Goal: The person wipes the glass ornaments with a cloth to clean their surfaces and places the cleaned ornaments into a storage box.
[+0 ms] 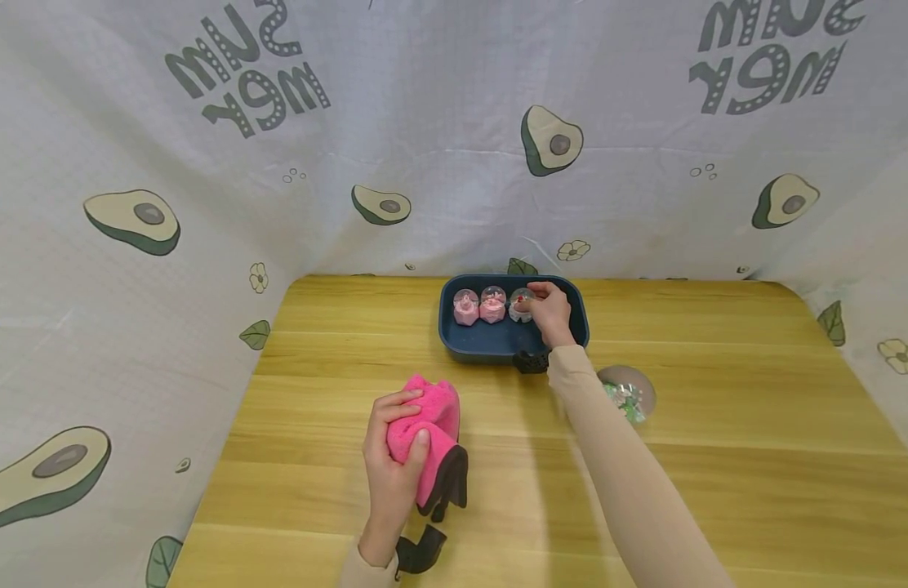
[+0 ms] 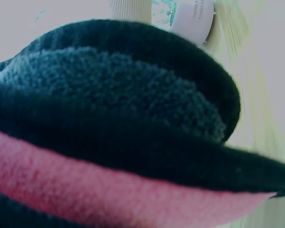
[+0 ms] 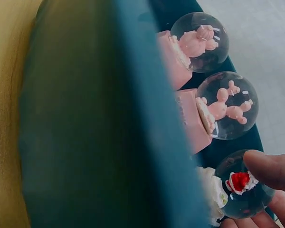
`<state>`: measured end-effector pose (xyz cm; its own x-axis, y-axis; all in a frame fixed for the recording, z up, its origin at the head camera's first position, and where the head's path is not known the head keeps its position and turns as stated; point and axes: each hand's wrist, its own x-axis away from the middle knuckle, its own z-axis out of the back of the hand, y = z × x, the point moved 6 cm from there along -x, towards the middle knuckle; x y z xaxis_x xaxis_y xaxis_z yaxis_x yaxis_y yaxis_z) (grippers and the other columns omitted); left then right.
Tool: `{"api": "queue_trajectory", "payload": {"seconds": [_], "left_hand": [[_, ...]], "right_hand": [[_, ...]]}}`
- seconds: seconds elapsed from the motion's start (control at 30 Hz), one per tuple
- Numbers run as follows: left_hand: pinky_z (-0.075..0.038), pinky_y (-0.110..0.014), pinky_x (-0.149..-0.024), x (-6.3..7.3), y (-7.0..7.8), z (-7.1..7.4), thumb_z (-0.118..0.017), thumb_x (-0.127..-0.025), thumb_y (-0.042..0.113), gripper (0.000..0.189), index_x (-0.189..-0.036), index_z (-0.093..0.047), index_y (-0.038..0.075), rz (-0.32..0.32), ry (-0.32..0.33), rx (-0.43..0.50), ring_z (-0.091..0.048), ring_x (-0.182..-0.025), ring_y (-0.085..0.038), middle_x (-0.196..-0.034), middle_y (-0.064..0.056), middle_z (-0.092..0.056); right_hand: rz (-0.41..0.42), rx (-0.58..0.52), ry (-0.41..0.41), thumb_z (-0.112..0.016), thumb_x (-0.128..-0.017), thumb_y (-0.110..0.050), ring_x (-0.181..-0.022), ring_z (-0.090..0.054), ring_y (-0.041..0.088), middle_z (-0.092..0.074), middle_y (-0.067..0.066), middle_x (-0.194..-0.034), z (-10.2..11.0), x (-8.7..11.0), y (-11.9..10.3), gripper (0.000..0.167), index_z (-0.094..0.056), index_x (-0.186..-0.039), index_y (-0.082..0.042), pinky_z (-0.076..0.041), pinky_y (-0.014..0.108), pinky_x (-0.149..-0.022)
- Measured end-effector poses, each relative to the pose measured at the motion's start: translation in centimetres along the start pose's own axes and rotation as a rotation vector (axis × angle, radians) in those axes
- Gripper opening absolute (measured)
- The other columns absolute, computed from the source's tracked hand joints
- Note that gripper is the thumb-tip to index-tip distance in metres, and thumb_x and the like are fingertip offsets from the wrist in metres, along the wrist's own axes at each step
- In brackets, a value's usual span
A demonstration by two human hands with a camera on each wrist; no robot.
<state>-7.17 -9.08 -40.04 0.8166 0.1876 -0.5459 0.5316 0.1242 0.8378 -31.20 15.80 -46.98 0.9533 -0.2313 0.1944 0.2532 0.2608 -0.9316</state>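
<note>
My left hand (image 1: 393, 465) grips a bunched pink towel (image 1: 432, 433) with dark edging over the table's front half. Up close, the left wrist view is filled by the towel's pink and dark folds (image 2: 109, 90). Inside a dark blue tray (image 1: 483, 347), my right hand (image 1: 548, 312) pinches the clear dome of a small snow globe (image 3: 240, 183) that has a white base and a red-and-white figure. Beside it stand two snow globes with pink bases, one holding a pink balloon-dog figure (image 3: 223, 109), the other a rounded pink figure (image 3: 197, 42).
A snow globe (image 1: 630, 400) with green and white contents lies to the right of the tray, partly behind my right sleeve (image 1: 623, 465). The wooden table (image 1: 755, 392) meets a printed white curtain (image 1: 454, 163) at the back. Dark straps hang at both wrists.
</note>
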Motion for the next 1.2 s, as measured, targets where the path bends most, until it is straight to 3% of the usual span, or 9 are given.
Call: {"api": "queue_trajectory", "payload": {"seconds": [0.47,0.7,0.83,1.07,1.2], "left_hand": [[-0.051,-0.032,-0.089,0.1,-0.1,-0.1,-0.061,-0.081,-0.003,0.026,-0.106,-0.055,-0.001,0.013,-0.009,-0.005,-0.054,-0.113,-0.027,-0.117,-0.015,-0.057],[-0.05,-0.032,-0.09,0.0,-0.1,-0.2,-0.061,-0.081,-0.003,0.026,-0.106,-0.055,-0.001,-0.002,-0.011,-0.006,-0.054,-0.112,-0.027,-0.117,-0.015,-0.057],[-0.05,-0.031,-0.091,0.0,-0.1,-0.2,-0.061,-0.081,-0.003,0.026,-0.106,-0.055,-0.002,-0.016,-0.008,-0.007,-0.054,-0.112,-0.027,-0.117,-0.016,-0.057],[-0.049,-0.031,-0.092,0.0,-0.2,-0.2,-0.061,-0.08,-0.005,0.026,-0.106,-0.055,-0.002,-0.018,-0.008,-0.001,-0.054,-0.112,-0.027,-0.117,-0.017,-0.057],[-0.049,-0.031,-0.091,0.0,-0.1,-0.2,-0.061,-0.08,-0.005,0.027,-0.106,-0.055,-0.002,-0.01,-0.005,0.004,-0.054,-0.112,-0.028,-0.117,-0.017,-0.057]], "right_hand": [[0.021,-0.028,0.034,-0.067,-0.084,0.002,-0.122,-0.048,0.03,-0.052,0.019,-0.13,0.2,0.5,-0.1,0.049,-0.051,-0.13,0.002,-0.041,0.038,-0.102],[0.043,-0.083,0.05,-0.067,-0.084,0.0,-0.128,-0.043,0.029,-0.048,0.019,-0.136,0.7,0.9,-1.3,0.055,-0.047,-0.135,0.003,-0.037,0.038,-0.105],[0.106,-0.199,0.03,-0.067,-0.086,-0.001,-0.131,-0.04,0.03,-0.045,0.019,-0.139,1.3,1.6,-2.9,0.056,-0.044,-0.137,0.004,-0.034,0.038,-0.107],[0.309,-0.439,-0.047,-0.063,-0.088,0.004,-0.128,-0.045,0.024,-0.047,0.019,-0.137,2.6,3.3,-6.2,0.054,-0.041,-0.137,0.007,-0.039,0.03,-0.103],[0.406,-0.495,-0.075,-0.062,-0.087,0.006,-0.12,-0.05,0.022,-0.049,0.018,-0.132,3.6,4.7,-7.5,0.052,-0.042,-0.136,0.007,-0.043,0.028,-0.098]]}}
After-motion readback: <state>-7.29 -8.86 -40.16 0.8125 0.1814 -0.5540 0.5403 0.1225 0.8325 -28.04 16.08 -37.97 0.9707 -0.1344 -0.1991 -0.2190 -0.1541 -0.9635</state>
